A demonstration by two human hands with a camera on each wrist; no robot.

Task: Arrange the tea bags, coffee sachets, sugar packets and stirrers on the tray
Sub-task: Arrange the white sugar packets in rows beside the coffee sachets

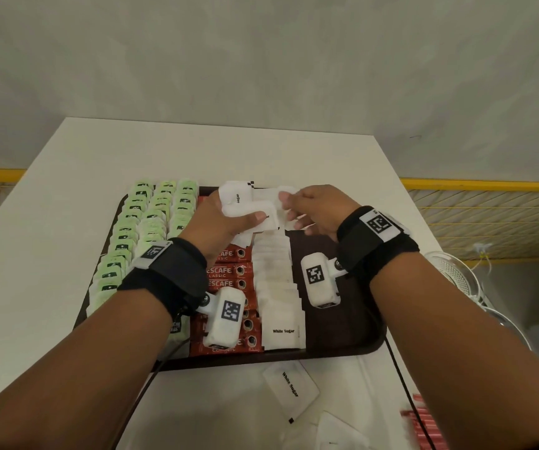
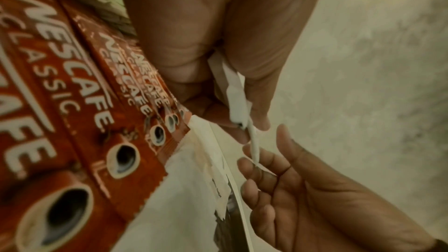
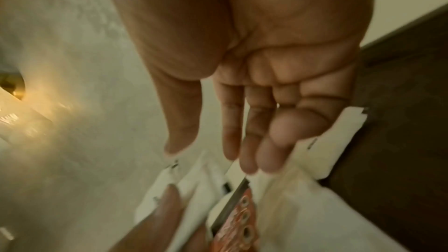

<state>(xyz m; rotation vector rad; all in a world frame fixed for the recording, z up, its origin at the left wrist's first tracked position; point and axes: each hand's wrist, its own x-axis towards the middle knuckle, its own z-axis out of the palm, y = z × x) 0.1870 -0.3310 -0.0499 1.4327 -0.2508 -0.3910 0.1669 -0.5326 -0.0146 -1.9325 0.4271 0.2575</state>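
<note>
A dark brown tray (image 1: 342, 336) holds three columns of green tea bags (image 1: 151, 219), a column of red coffee sachets (image 1: 229, 274) (image 2: 72, 102) and a column of white sugar packets (image 1: 278, 287). Above the tray's far part my left hand (image 1: 239, 207) (image 2: 249, 129) grips a bundle of white sugar packets (image 1: 245, 198) (image 2: 236, 93) (image 3: 194, 183), thumb on top. My right hand (image 1: 294, 206) (image 2: 266, 156) (image 3: 211, 156) is at the bundle's right end. Its fingers are nearly straight and touch the packet edges, with the thumb held apart.
The tray sits on a white table (image 1: 196, 147). A loose sugar packet (image 1: 291, 388) and other white packets lie in front of the tray. Red-striped sachets (image 1: 420, 423) are at the bottom right. A white wire object (image 1: 453, 271) stands off the table's right edge.
</note>
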